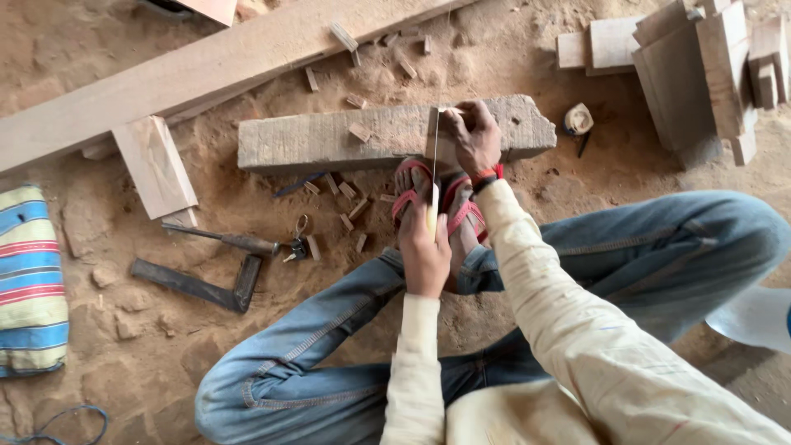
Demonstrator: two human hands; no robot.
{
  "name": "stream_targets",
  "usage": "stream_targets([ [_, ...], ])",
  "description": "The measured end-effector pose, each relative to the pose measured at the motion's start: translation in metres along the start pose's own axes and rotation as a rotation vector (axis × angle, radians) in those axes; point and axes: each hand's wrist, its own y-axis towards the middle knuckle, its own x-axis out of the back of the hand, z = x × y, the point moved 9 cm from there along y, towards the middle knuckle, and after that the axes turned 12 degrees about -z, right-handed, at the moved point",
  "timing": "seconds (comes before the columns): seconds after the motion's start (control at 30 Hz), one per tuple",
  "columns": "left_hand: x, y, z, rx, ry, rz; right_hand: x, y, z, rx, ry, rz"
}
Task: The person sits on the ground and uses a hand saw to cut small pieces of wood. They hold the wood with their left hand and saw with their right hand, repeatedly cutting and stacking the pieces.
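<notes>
I sit cross-legged on sandy ground in blue jeans and red sandals. My left hand point(423, 251) grips the pale handle of a thin saw point(434, 156) whose blade runs away from me, edge-on. Its tip meets a small piece of wood point(439, 122) lying on a rough grey wooden block point(329, 138). My right hand point(473, 136) presses down on that small piece, fingers curled over it, just right of the blade. A red band circles the right wrist.
A long plank point(165, 82) crosses the upper left, with a short board point(155, 167) under it. A try square point(206, 284), a chisel point(227, 239), keys point(297, 245) and several small offcuts lie left. Stacked blocks point(700, 66) stand at the upper right, a striped bag point(29, 280) far left.
</notes>
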Motion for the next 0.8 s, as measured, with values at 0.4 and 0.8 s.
stream_targets([
  [0.4,0.09,-0.153,0.014,0.586,0.051,0.236,-0.003,-0.005,0.006,0.106,-0.034,-0.018],
  [0.8,0.074,-0.132,-0.002,0.43,0.075,0.141,0.004,-0.009,0.015,0.158,-0.21,-0.055],
])
